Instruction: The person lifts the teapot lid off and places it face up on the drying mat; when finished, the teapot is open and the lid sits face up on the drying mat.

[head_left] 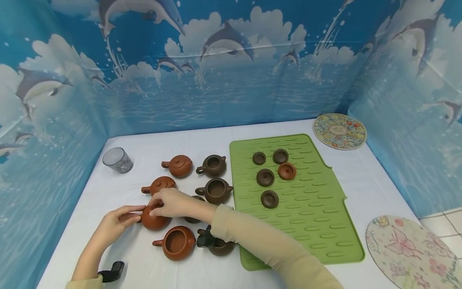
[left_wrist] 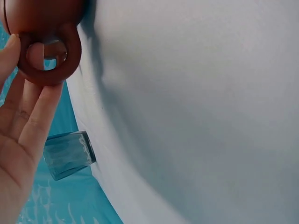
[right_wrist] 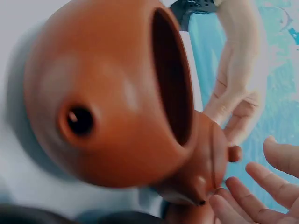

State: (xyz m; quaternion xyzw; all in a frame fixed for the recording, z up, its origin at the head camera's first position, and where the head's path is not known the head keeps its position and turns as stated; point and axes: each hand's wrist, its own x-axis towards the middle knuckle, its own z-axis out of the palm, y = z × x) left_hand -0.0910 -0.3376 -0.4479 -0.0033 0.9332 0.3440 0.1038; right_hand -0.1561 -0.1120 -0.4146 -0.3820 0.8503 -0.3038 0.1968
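Observation:
My left hand point(head_left: 114, 224) pinches the ring handle point(left_wrist: 70, 60) of a reddish-brown teapot point(head_left: 154, 222), thumb on one side and fingers on the other. The right wrist view shows that teapot with its lid on and a round knob point(right_wrist: 235, 154) on top. Over the teapot is my right hand point(head_left: 171, 202), its fingers spread beside the lid in the right wrist view; whether a fingertip touches it, I cannot tell. An open, lidless reddish teapot point(head_left: 176, 243) stands nearer me. Behind are two lidded reddish teapots, one point(head_left: 163, 184) close and another point(head_left: 180, 166) farther back.
Dark lidless teapots point(head_left: 216, 191) stand in a column, partly hidden by my right arm. Several loose lids point(head_left: 265, 177) lie on a green mat point(head_left: 310, 216). A glass point(head_left: 118, 160) stands back left; round patterned mats point(head_left: 339, 131) lie at the right.

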